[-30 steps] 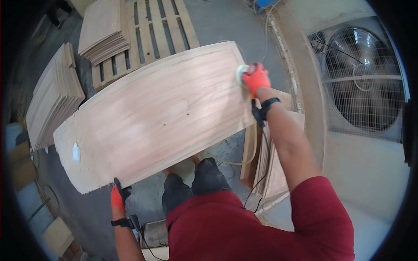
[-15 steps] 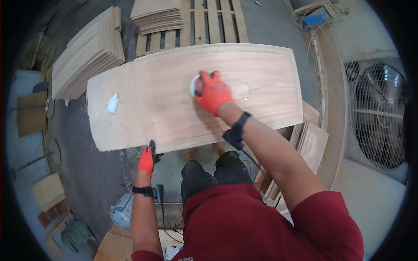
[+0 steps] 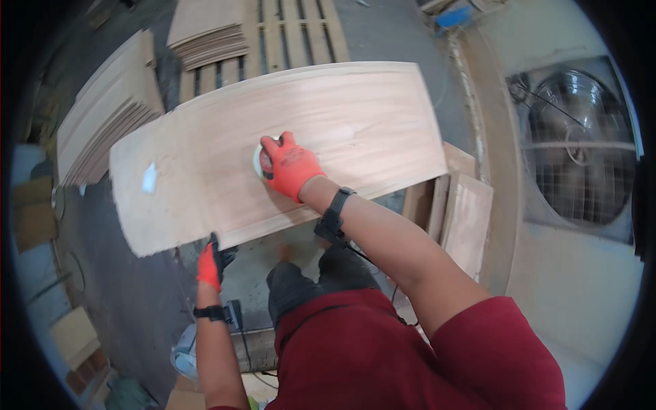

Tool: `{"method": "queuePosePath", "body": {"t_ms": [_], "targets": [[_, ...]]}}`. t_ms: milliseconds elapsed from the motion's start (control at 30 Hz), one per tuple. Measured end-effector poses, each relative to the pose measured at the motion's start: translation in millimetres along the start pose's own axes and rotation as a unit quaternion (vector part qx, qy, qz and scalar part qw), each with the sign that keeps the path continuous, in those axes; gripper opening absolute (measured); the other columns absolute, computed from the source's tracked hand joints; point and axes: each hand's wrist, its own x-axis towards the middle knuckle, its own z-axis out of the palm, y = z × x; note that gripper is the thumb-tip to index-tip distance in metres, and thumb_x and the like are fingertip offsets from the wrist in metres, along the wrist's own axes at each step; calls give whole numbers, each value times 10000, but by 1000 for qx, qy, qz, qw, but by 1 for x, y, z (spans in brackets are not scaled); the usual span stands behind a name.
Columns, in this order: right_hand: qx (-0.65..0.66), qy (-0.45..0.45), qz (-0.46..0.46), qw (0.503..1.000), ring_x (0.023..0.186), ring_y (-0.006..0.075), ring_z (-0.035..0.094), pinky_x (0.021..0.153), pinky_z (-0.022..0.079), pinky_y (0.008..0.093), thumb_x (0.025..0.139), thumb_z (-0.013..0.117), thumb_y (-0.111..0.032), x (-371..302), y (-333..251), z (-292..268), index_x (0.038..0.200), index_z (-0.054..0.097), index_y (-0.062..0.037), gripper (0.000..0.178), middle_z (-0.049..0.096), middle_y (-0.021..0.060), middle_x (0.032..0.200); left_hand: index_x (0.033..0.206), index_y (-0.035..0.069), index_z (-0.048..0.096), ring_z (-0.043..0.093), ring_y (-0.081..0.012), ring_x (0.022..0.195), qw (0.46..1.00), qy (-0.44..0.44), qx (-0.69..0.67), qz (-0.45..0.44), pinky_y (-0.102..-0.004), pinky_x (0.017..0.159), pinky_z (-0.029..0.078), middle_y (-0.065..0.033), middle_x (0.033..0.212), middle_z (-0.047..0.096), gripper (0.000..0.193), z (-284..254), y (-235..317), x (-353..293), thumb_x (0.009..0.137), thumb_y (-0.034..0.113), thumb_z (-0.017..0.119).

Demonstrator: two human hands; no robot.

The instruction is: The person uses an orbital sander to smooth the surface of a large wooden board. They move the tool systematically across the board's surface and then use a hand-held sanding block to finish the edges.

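A large pale wooden panel [image 3: 225, 150] lies flat before me, one long side toward me. My right hand [image 3: 294, 167], in a red glove with dark fingertips, is closed over a round pad [image 3: 262, 158] with a pale rim and reddish top. That pad rests on the panel near its middle; its underside is hidden. At the near edge, left of centre, my left hand [image 3: 212, 263] wears a matching glove and grips the panel's rim, its fingers partly hidden. A small white bottle-shaped thing [image 3: 149, 178] lies on the panel's left part.
Stacks of wooden panels stand far left [image 3: 109, 109] and on a slatted pallet [image 3: 290, 34] beyond. More panels [image 3: 468, 212] lean at the right. A big caged fan [image 3: 579, 147] is set against the right wall. A clear bucket-like container [image 3: 184, 352] stands near my left forearm.
The whole view has shifted, so the scene sits further left. My right hand with the round pad has slid slightly left and nearer across the panel. My left hand stays at the edge.
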Motion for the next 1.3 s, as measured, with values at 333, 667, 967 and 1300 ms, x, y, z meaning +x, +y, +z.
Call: {"method": "queuePosePath", "body": {"t_ms": [333,667,967,1300], "targets": [[-31,171,230,958,1078,455,649,938,549,489,807,772,-360,-88,313,-104,1439,429,-201,737,473,258,1359,1371,98,524,692,-308,969,998,62,-15,-30,-417,806,563,-149,1164,686,718,-15,-4,-4,960,688,538],[-17,137,300,944,1119,443,637,972,530,479,814,771,-405,-111,300,-99,1489,381,-187,809,434,255,1421,1281,48,607,690,-268,875,999,49,-14,-18,-385,779,577,-139,1038,713,767,-13,-2,-5,930,727,545],[-11,38,24,999,1044,430,653,883,560,484,800,797,-332,-79,35,15,1428,462,-185,727,482,231,1334,1344,86,570,727,-282,968,998,-36,-58,-1,-419,864,597,-138,1165,713,662,0,-5,2,983,640,542],[-24,-88,-109,990,1023,403,676,818,573,506,825,724,-189,-72,-132,106,1399,454,-186,634,483,222,1306,1452,13,461,668,-344,1116,986,-83,-143,1,-444,971,527,-200,1306,637,821,-36,2,-20,1003,697,400]]}}
